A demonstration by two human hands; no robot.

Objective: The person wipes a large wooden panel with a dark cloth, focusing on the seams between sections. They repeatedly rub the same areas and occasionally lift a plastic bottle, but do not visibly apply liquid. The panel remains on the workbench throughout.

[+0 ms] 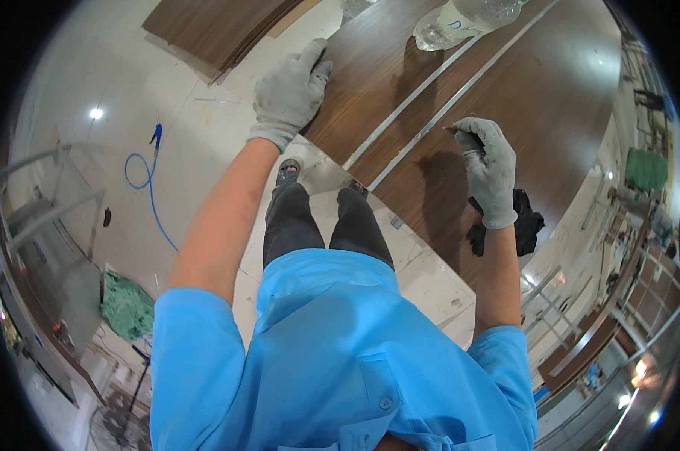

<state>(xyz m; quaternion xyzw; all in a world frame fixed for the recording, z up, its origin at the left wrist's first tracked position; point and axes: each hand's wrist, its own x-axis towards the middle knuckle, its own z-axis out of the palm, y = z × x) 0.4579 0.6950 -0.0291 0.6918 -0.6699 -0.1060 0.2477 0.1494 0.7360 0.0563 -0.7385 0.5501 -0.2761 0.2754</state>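
Observation:
A wide brown wood-grain panel (pixel 535 128) lies in front of me, with two narrow pale strips (pixel 430 140) running along it. My left hand (pixel 289 96), in a grey work glove, is at the panel's left edge, its thumb and forefinger apart. Over the panel, my gloved right hand (pixel 490 169) is closed in a pinch. A small dark tip shows at its fingertips, too little to name. Beneath my right wrist lies a black crumpled bundle (pixel 529 223). On the far part of the panel, a clear plastic bottle (pixel 468 22) lies on its side.
More brown panels (pixel 212 30) are stacked at the far left. A blue air hose (pixel 153 192) with a blow gun (pixel 156 135) lies on the pale floor. Metal frames (pixel 54 214) and a green cloth bundle (pixel 127 306) stand left; another green bundle (pixel 646 169) is right.

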